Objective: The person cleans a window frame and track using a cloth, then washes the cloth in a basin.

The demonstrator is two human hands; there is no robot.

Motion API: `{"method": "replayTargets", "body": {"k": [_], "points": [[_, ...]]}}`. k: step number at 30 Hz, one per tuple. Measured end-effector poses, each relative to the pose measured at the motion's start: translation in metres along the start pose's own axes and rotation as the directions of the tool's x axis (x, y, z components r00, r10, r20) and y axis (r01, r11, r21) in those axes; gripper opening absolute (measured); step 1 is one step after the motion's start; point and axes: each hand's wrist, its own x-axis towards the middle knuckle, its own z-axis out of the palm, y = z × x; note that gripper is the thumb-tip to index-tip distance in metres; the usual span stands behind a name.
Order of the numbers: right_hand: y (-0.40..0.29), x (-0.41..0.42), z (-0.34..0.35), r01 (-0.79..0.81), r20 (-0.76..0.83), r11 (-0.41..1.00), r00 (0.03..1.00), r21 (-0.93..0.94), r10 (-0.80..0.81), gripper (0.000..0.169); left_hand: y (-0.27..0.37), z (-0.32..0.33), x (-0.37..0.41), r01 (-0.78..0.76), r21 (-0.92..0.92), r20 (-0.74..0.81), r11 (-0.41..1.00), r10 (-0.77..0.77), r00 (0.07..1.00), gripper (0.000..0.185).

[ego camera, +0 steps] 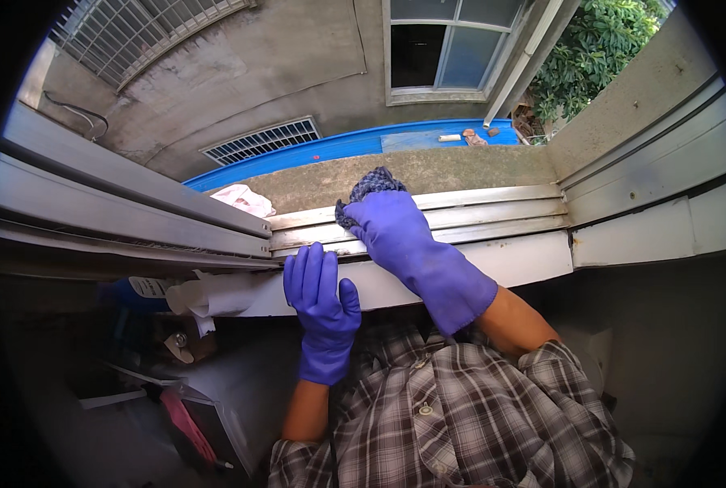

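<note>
My right hand [399, 238], in a purple rubber glove, grips a dark, mottled cloth [375, 183] over the metal window track [491, 215]. Part of the cloth is hidden under the glove. My left hand [321, 299], gloved in the same purple, rests with its fingertips at the inner edge of the white window sill [509, 259], holding nothing, its fingers straight and the thumb apart. Sliding window frames [137, 195] stand to the left of the track. Beyond the track lies a rough concrete ledge [460, 169] with a pale pink cloth [244, 200] at its left.
At the left end of the sill are a paper roll [186, 297] and a blue bottle [137, 293] with a label. A pink item [186, 424] hangs lower left. The window jamb [649, 165] bounds the right side. Outside are a blue metal strip [338, 149] and a facing wall [265, 67].
</note>
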Motion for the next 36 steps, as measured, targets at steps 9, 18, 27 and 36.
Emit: {"method": "replayTargets", "body": {"k": [9, 18, 27, 36], "points": [[0.003, 0.023, 0.012, 0.281, -0.021, 0.898, 0.956, 0.338, -0.291, 0.031, -0.003, 0.004, -0.010, 0.082, -0.053, -0.207, 0.995, -0.091, 0.974, 0.040], [0.067, -0.064, -0.060, 0.157, 0.145, 0.957, 0.981, -0.243, -0.125, 0.023, -0.008, 0.000, -0.012, 0.122, -0.116, -0.238, 0.986, -0.147, 0.960, 0.038], [0.065, -0.002, -0.091, -0.177, -0.059, 0.797, 0.965, 0.578, 0.256, 0.024, -0.007, 0.001, -0.010, 0.101, -0.066, -0.135, 0.993, -0.110, 0.985, 0.034], [0.016, 0.102, 0.050, 0.172, 0.100, 0.984, 0.981, -0.039, -0.167, 0.021, -0.006, 0.002, -0.001, 0.082, 0.007, -0.099, 0.997, -0.081, 0.992, 0.036]]}}
